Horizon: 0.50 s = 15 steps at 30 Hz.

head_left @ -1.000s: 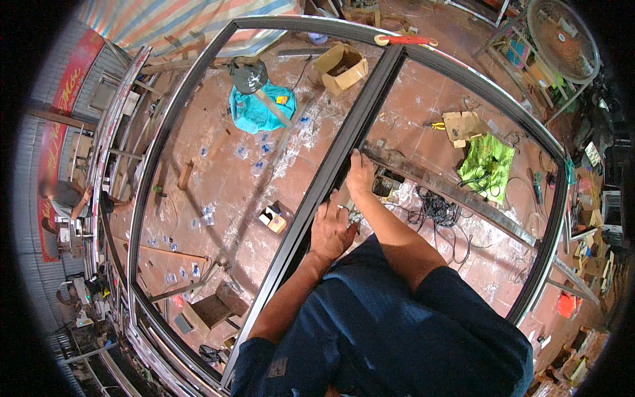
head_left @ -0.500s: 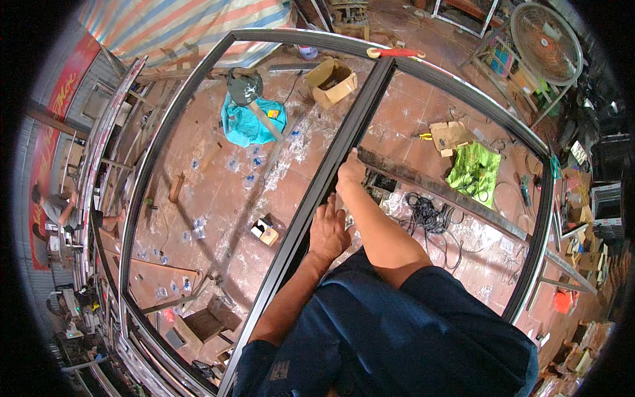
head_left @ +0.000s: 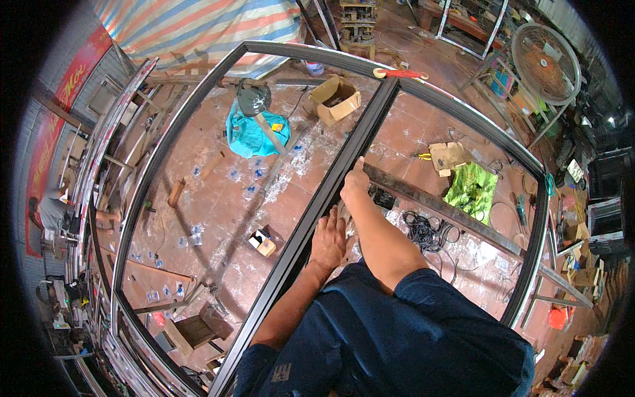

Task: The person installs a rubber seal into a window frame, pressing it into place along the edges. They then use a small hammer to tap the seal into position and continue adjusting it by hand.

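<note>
A large dark grey metal frame [head_left: 173,157] lies raised above the floor, split by a middle bar [head_left: 329,177] that runs away from me. My left hand [head_left: 329,243] rests on the right side of this bar, its fingers stretched out and flat. Just beyond it, my right hand [head_left: 355,185] presses at the bar's right edge with its fingers curled in. Whatever may be between those fingers is hidden. A red-handled tool [head_left: 402,75] lies on the far rail, near the bar's end.
Beneath the frame, a support beam [head_left: 450,212] crosses to the right. An open cardboard box [head_left: 335,99], turquoise cloth [head_left: 248,132], lime-green cloth [head_left: 471,188] and tangled black cord [head_left: 426,231] lie on the floor. A large fan [head_left: 546,64] stands far right; another person [head_left: 56,213] sits left.
My view has tilted slightly, so the frame's far side sits lower in the picture. Both hands stay at about the same places along the middle bar.
</note>
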Available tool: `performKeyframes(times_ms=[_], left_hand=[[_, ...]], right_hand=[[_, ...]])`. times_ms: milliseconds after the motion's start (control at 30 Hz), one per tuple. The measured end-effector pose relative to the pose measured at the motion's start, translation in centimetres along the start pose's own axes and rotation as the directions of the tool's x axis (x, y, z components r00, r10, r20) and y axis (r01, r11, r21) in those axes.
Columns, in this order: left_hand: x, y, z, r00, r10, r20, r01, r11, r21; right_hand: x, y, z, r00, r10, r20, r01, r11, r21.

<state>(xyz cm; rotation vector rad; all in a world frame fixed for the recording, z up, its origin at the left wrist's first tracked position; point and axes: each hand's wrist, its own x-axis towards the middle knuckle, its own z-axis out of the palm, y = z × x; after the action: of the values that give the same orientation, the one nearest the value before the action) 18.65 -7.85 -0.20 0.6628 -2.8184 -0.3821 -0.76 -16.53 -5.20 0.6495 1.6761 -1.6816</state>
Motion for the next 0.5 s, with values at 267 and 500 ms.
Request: performKeyframes(times_ms=[267,500], left_hand=[[-0.2,1.4,-1.0,0.989,-0.125,0.077,0.123,0.992,0.030],[-0.1,0.6,0.2,0.998,-0.055,0.010,0.055,0.998,-0.008]], right_hand=[[2.9,1.1,0.6,0.998,-0.052,-0.027,0.043,0.966,-0.255],[1.0,1.4,-0.6,0.987,-0.157,-0.020,0.151,0.971,-0.185]])
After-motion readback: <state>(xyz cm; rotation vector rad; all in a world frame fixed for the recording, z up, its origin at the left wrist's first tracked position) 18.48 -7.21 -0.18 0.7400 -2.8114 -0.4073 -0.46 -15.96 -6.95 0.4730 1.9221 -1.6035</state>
